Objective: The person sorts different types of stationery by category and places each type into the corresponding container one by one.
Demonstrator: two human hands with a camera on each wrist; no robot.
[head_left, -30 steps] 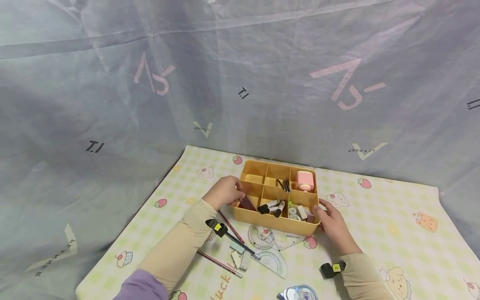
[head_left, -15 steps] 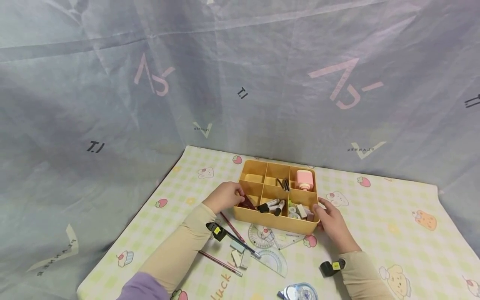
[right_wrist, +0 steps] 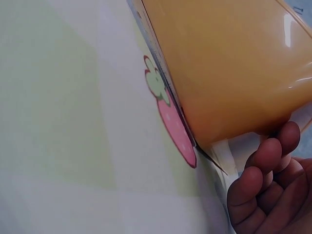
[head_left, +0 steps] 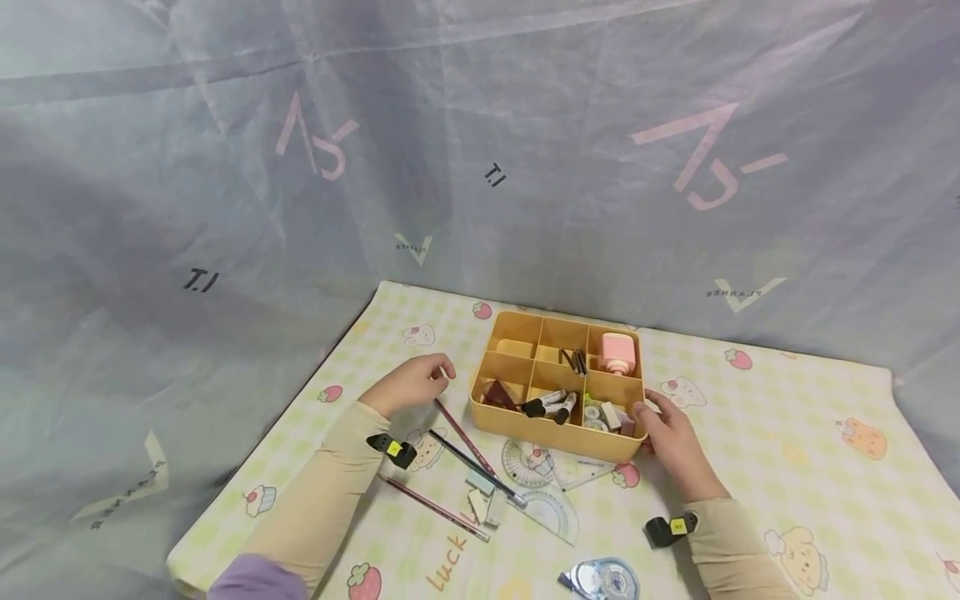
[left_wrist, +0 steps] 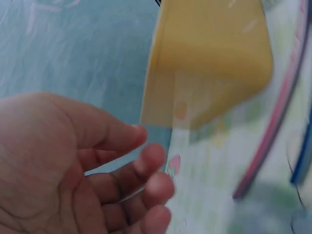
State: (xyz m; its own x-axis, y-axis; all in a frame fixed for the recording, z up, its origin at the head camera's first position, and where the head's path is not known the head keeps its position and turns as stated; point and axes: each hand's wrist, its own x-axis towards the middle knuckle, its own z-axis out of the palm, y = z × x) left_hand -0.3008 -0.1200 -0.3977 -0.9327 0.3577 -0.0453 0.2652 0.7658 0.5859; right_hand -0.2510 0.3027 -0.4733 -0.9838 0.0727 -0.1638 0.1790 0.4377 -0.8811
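Observation:
A yellow organizer box (head_left: pixel 555 434) with several compartments stands on the table. My right hand (head_left: pixel 675 442) grips its front right corner, thumb on the rim and fingers against the outer wall; the right wrist view shows those curled fingertips (right_wrist: pixel 246 187) at the box's lower edge. Left of the box hovers my left hand (head_left: pixel 411 383), holding nothing, its fingers loosely bent; in the left wrist view the thumb and fingers are apart. Inside the front left compartment lies a dark red, pointed flat piece (head_left: pixel 498 395). Short black-and-white pens (head_left: pixel 551 405) fill the front middle compartment.
Erasers (head_left: pixel 611 415) and small round items share the front right compartment; a pink bottle-shaped item (head_left: pixel 618 352) sits behind them. Before the box lie red pencils (head_left: pixel 435 506), a dark pencil (head_left: pixel 476 467), a protractor (head_left: pixel 551 512), loose erasers (head_left: pixel 487 506) and blue correction tape (head_left: pixel 603 578).
My left hand has let go of the dark red piece in the front left compartment and moved left, away from the box. The right hand keeps its grip on the corner.

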